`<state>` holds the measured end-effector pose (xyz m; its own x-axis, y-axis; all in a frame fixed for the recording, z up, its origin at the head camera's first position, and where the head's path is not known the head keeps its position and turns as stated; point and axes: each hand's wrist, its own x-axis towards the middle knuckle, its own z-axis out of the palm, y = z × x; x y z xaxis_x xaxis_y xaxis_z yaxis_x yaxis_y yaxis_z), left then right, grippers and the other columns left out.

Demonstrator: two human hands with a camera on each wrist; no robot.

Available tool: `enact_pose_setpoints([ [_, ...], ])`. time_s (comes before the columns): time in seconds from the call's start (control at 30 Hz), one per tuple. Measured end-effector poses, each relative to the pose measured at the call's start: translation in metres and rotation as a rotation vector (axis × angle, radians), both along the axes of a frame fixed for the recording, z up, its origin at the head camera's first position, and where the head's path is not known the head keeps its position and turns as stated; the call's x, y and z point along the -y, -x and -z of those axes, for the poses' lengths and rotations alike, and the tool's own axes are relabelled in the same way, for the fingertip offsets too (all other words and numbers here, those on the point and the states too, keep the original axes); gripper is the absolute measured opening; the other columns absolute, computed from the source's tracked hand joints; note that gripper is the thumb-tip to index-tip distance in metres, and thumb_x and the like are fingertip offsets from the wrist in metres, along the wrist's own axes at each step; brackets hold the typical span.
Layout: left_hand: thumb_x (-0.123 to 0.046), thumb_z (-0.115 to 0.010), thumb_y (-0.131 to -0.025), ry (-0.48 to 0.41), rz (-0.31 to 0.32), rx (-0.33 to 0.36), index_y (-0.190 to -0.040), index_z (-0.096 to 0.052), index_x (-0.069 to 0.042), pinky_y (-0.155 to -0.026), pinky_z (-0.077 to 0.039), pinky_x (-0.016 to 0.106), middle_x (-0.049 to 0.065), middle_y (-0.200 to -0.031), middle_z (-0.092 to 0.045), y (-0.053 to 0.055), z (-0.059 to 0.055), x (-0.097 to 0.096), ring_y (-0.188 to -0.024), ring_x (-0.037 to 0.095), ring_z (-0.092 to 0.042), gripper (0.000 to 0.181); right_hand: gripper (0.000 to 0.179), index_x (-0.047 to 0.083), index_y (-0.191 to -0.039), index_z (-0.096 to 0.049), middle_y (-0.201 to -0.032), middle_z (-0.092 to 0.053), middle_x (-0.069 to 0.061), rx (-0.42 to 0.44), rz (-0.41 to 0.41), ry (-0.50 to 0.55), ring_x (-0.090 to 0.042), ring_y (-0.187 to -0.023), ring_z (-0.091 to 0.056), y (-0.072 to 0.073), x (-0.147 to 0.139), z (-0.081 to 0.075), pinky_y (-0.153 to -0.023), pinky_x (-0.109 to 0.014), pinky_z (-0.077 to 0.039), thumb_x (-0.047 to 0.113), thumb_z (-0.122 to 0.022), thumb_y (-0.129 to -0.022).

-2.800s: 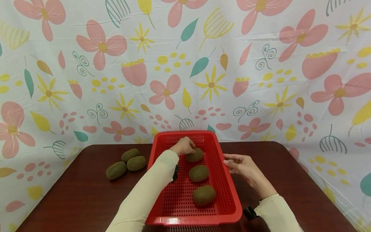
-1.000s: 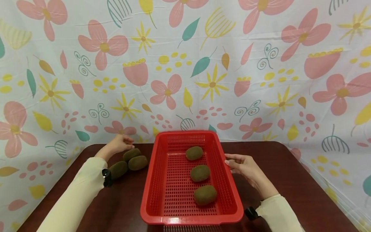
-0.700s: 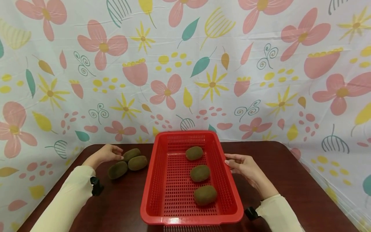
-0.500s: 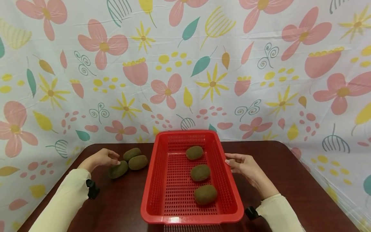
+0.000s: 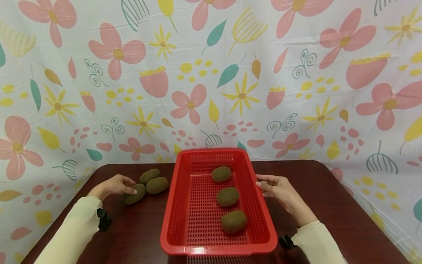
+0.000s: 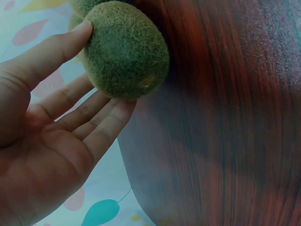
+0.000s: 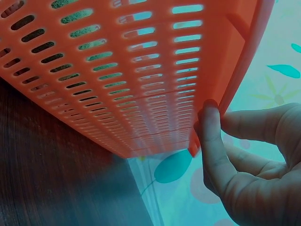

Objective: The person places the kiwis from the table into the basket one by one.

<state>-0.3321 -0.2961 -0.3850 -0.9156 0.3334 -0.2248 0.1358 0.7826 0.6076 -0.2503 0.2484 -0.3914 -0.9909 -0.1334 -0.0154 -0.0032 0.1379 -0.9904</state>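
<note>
Two hands [image 5: 115,185] [image 5: 278,189]; one basket [image 5: 219,250]; six kiwis [image 5: 228,197], three inside.

Bright, even light fills the head view, with white glare on the basket rim [image 5: 197,250], between and nearer than the left hand [image 5: 115,185] and right hand [image 5: 278,191]. Dimmer, bluish wrist views show soft shadow on the tabletop [image 6: 202,136] beside the left hand.

The left hand [image 6: 51,146] pinches a fuzzy kiwi [image 6: 124,52] between thumb and fingers, with another kiwi [image 6: 87,5] partly hidden behind, wood-grained table [image 6: 230,127] and leaf-patterned cloth [image 6: 106,181] around.
</note>
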Motion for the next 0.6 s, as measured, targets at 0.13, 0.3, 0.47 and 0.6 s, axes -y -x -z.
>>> enact_pose_setpoints([
  [0.13,-0.020,-0.075,-0.085,0.007,0.011,0.004,-0.121,-0.058,0.013,-0.082,-0.053,0.046,0.029,-0.120,-0.058,0.0001,0.0017,-0.0003,-0.101,0.038,-0.062,0.052,0.057,-0.010,-0.139,-0.043,-0.105,-0.067,-0.014,-0.011,-0.002,-0.005,-0.017,-0.083,-0.068,-0.0005,-0.0003,0.0002,-0.077,-0.034,-0.057,0.016,-0.065,-0.093],
  [0.3,-0.019,-0.074,-0.085,0.004,0.040,0.013,-0.121,-0.058,0.014,-0.081,-0.054,0.046,0.029,-0.119,-0.058,-0.0001,0.0012,-0.0006,-0.101,0.038,-0.062,0.051,0.057,-0.010,-0.139,-0.043,-0.106,-0.067,-0.014,-0.006,-0.001,-0.006,-0.016,-0.083,-0.068,-0.0010,-0.0003,-0.0007,-0.077,-0.034,-0.057,0.016,-0.065,-0.093],
  [0.47,-0.017,-0.074,-0.084,0.003,0.052,0.009,-0.118,-0.059,0.015,-0.079,-0.054,0.046,0.026,-0.114,-0.062,-0.0009,0.0012,-0.0012,-0.098,0.034,-0.063,0.048,0.055,-0.011,-0.138,-0.043,-0.106,-0.068,-0.014,-0.006,-0.002,-0.002,-0.016,-0.083,-0.068,-0.0015,0.0000,-0.0008,-0.076,-0.034,-0.057,0.015,-0.064,-0.094],
  [0.6,-0.017,-0.076,-0.083,-0.006,0.051,-0.012,-0.114,-0.062,0.014,-0.076,-0.056,0.043,0.022,-0.109,-0.065,-0.0013,0.0003,-0.0020,-0.093,0.029,-0.065,0.047,0.055,-0.010,-0.138,-0.043,-0.105,-0.067,-0.014,-0.011,-0.003,-0.007,-0.016,-0.083,-0.068,-0.0010,0.0000,-0.0011,-0.077,-0.034,-0.057,0.015,-0.064,-0.094],
])
